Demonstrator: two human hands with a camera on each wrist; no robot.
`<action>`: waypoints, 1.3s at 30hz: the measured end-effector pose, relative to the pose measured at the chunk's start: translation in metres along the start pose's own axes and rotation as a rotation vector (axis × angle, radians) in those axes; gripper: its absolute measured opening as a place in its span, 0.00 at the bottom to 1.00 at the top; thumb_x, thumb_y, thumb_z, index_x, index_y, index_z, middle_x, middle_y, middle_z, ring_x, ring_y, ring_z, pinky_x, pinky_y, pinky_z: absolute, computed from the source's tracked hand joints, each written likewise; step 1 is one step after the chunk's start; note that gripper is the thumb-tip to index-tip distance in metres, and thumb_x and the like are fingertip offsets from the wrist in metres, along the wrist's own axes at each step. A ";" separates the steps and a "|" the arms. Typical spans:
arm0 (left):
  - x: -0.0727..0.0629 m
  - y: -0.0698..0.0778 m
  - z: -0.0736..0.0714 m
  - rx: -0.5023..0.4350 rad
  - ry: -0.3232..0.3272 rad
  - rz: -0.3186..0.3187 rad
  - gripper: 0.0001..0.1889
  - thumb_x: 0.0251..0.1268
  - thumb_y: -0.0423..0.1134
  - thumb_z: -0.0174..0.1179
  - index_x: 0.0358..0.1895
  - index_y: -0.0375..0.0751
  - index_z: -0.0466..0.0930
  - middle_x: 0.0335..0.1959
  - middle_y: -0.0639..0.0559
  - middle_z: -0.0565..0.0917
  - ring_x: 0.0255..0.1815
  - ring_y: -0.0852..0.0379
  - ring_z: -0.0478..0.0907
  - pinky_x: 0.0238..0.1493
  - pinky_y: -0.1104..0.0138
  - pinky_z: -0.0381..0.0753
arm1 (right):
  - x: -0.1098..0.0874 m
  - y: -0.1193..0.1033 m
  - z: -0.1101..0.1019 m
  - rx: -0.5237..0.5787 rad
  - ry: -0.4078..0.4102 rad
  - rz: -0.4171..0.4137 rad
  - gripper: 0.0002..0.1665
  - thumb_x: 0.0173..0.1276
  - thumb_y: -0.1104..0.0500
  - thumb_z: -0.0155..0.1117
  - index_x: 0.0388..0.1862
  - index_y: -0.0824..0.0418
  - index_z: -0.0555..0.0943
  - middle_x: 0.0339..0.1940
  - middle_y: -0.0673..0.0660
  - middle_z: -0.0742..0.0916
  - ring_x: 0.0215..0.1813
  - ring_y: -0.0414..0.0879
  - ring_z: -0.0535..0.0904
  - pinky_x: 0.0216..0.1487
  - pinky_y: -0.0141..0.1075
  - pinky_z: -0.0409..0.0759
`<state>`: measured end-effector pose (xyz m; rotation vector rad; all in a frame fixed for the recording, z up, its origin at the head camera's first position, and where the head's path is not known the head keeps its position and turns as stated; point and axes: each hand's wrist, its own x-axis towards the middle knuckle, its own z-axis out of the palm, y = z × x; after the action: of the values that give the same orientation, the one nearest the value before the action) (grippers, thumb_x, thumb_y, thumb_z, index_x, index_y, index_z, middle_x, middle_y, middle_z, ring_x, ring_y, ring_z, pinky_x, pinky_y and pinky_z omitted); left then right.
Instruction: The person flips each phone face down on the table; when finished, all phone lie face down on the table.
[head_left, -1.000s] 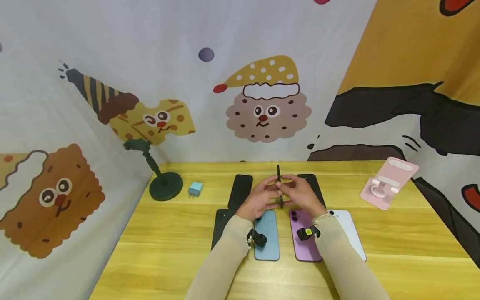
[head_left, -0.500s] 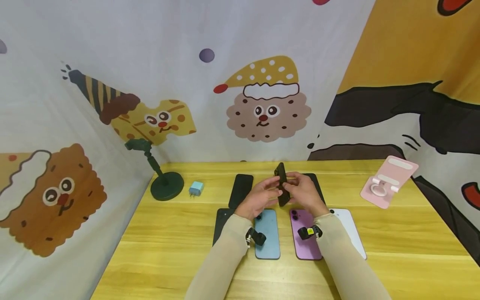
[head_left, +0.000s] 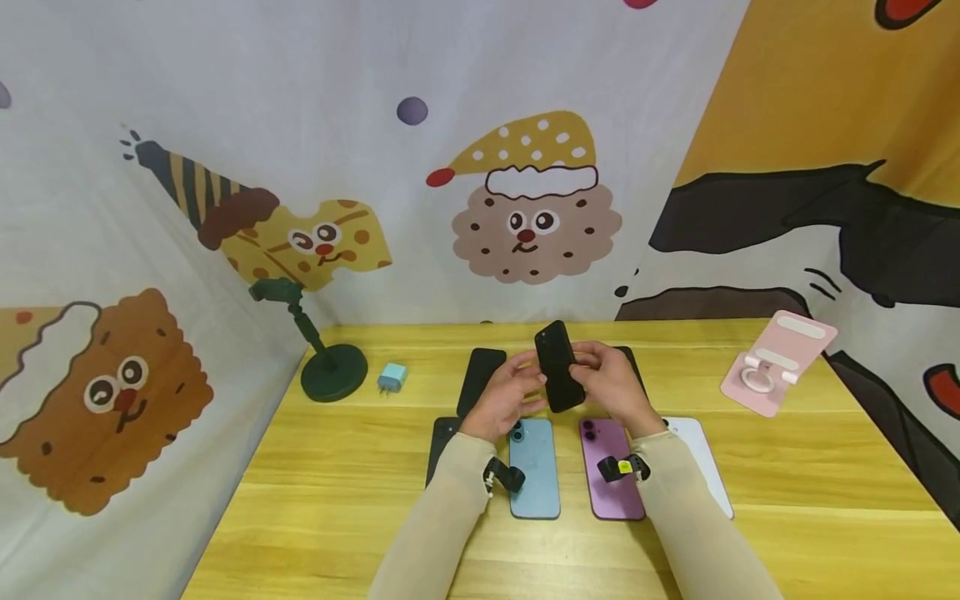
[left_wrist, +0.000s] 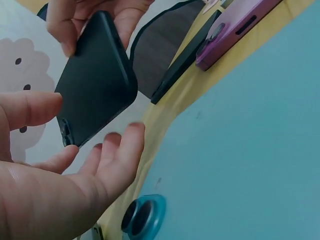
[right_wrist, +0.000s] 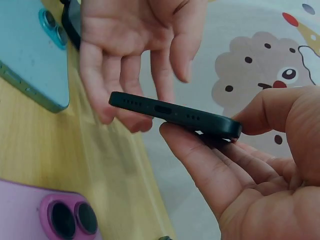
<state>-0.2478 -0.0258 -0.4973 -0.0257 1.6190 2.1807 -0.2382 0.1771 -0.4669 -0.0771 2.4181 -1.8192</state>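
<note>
A black phone [head_left: 557, 367] is raised above the table, tilted, its back with the camera facing the head view. My right hand [head_left: 613, 385] pinches its right edge between thumb and fingers. In the right wrist view, the phone's bottom edge [right_wrist: 175, 114] shows a charging port and speaker holes. My left hand [head_left: 501, 402] is at the phone's left side, its fingers loosely spread; in the left wrist view its thumb [left_wrist: 37, 107] and a fingertip come right up to the phone's edge. Below the hands lie a blue phone [head_left: 535, 479] and a purple phone [head_left: 606, 450].
Dark phones lie at the back left [head_left: 480, 377], front left [head_left: 440, 442] and behind my right hand [head_left: 628, 360]. A white phone [head_left: 701, 458] lies under the right forearm. Around them stand a green stand [head_left: 333, 373], a blue charger [head_left: 392, 377] and a pink phone stand [head_left: 795, 342].
The black phone has turned from edge-on to showing its back, its top swinging left. The left hand has drawn slightly left and down; the right hand keeps its pinch.
</note>
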 end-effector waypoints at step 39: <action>0.006 -0.003 -0.004 0.090 0.006 0.010 0.34 0.75 0.29 0.61 0.82 0.45 0.66 0.79 0.46 0.71 0.72 0.47 0.77 0.71 0.49 0.79 | 0.008 0.031 -0.002 -0.195 0.015 0.043 0.32 0.76 0.61 0.64 0.76 0.65 0.73 0.64 0.72 0.85 0.49 0.57 0.91 0.41 0.41 0.91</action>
<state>-0.2531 -0.0268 -0.5028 0.0023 1.7218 2.1146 -0.2456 0.1870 -0.4969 -0.0281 2.5799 -1.5670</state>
